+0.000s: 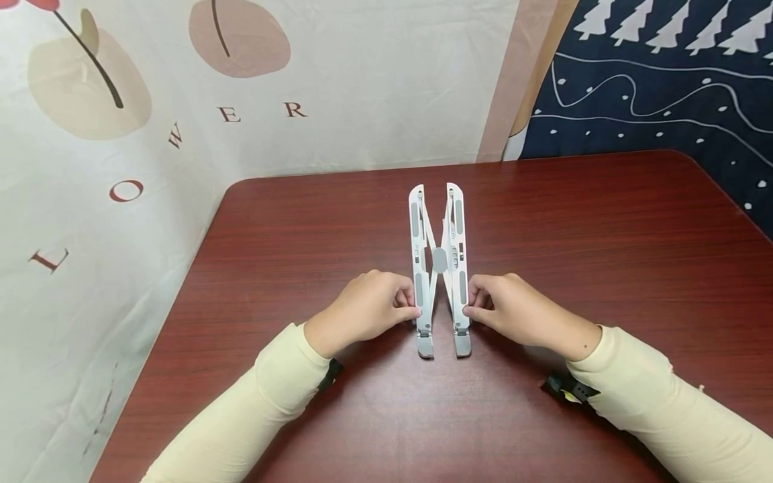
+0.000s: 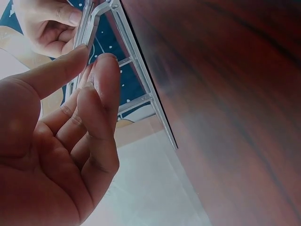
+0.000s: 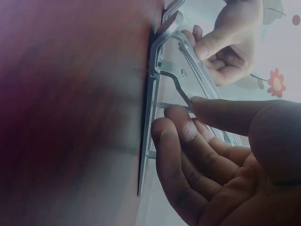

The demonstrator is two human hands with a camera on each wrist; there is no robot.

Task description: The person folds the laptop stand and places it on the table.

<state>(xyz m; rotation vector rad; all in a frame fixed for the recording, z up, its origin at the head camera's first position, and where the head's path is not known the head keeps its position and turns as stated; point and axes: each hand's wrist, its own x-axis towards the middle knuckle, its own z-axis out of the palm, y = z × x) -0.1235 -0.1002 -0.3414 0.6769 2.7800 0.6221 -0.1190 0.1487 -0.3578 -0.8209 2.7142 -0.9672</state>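
A silver folding laptop stand [image 1: 439, 260] stands on the table, its two long arms running away from me and grey pads along their tops. From the left, my left hand [image 1: 374, 302] pinches the near part of the left arm between thumb and fingers. My right hand [image 1: 513, 305] grips the right arm the same way from the other side. Small hooked lips [image 1: 462, 343] stick out at the near ends. In the right wrist view, the stand's base bar [image 3: 149, 113] lies along the tabletop, below my right fingers.
The dark red wooden table [image 1: 302, 235] extends around the stand on all sides. Behind it hangs a pale printed cloth [image 1: 374, 80], with a navy tree-patterned cloth [image 1: 652, 94] at the back right. Dark straps circle both wrists near the cream sleeves [image 1: 634, 382].
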